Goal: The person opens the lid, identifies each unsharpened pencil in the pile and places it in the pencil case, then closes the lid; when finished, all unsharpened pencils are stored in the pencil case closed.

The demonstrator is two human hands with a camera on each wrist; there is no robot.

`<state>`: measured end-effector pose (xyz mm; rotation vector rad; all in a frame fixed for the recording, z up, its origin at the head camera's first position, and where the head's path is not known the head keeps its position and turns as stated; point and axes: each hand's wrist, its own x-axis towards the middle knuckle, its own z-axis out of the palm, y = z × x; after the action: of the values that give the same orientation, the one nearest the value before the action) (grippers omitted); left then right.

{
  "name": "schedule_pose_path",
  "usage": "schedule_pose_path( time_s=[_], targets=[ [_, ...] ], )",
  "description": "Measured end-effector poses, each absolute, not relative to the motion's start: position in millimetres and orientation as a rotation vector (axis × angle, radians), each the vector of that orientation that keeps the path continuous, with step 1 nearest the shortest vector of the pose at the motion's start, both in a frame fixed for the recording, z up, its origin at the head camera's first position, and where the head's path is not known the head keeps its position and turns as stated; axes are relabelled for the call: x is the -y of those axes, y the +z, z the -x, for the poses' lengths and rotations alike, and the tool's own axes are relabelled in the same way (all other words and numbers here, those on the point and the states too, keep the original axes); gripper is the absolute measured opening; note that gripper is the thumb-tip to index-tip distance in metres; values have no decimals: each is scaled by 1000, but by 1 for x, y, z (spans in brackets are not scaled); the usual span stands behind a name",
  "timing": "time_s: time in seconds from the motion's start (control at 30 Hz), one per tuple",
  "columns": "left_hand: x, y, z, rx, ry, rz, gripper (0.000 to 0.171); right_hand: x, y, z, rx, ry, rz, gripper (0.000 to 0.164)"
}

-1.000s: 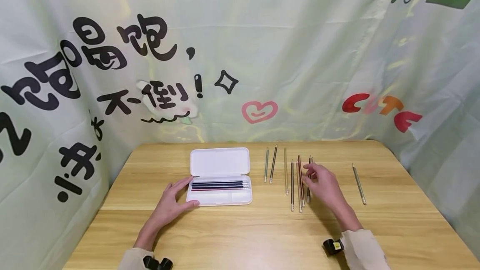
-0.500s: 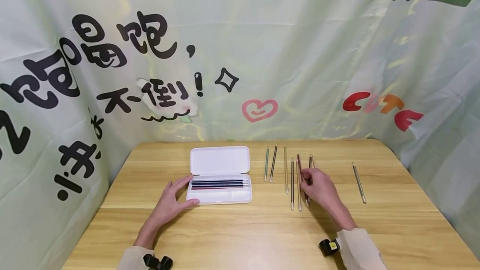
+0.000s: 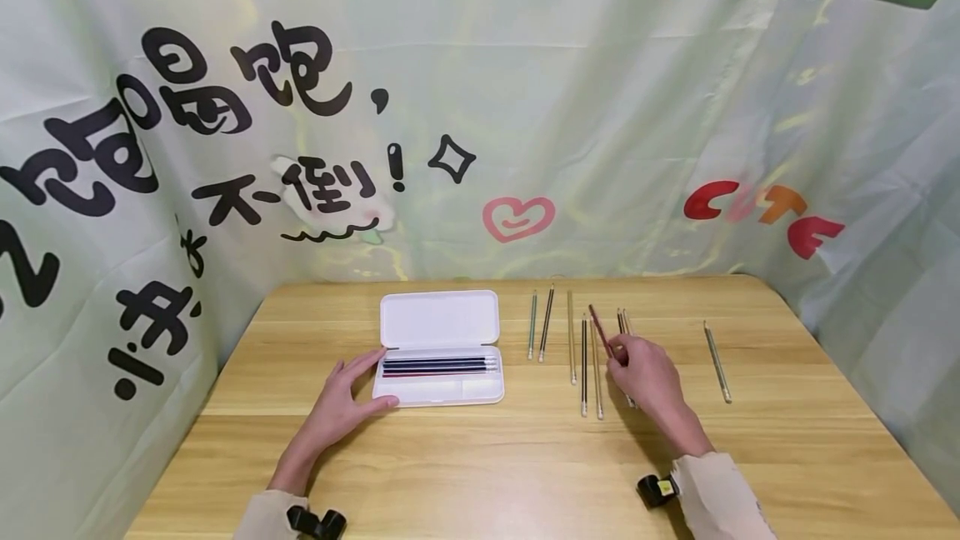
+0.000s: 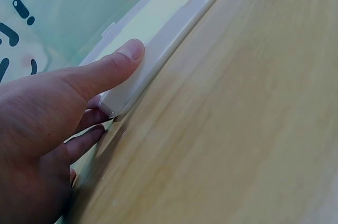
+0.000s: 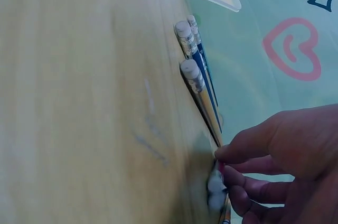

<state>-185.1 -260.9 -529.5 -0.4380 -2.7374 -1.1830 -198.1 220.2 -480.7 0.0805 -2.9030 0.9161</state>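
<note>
1. The right hand (image 3: 647, 373) pinched a dark red pencil (image 3: 601, 329) between the thumb and a finger; whether all of it was off the table (image 3: 495, 473), I could not tell.
2. This pencil was well to the right of the white case (image 3: 420, 391), and its far end leaned to the left.
3. The left hand (image 3: 341, 411) was at the left end of the case, thumb and fingers apart, with the thumb touching the near wall.
4. The case lay open, with dark pencils (image 3: 435, 370) inside, side by side.
5. Loose pencils (image 3: 584, 367) lay near the right hand.
</note>
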Motion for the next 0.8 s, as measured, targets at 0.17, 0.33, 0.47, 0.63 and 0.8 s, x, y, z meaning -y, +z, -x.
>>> schedule_pose_path(
  time_s=[0.17, 0.33, 0.47, 0.63, 0.8],
  targets=[
    [262, -529, 186, 2734, -1183, 442, 83, -220, -480, 199, 2875, 856, -64, 24],
    [263, -528, 186, 2717, -1194, 455, 83, -218, -478, 200, 2854, 853, -67, 25],
    [263, -529, 185, 2714, -1200, 463, 82, -215, -476, 200, 2825, 896, -101, 28],
    [262, -529, 185, 2707, -1209, 472, 82, -209, -475, 199, 2793, 978, -155, 26],
    [262, -529, 185, 2702, -1201, 477, 82, -199, -478, 200, 2744, 1013, -249, 20]
  ],
)
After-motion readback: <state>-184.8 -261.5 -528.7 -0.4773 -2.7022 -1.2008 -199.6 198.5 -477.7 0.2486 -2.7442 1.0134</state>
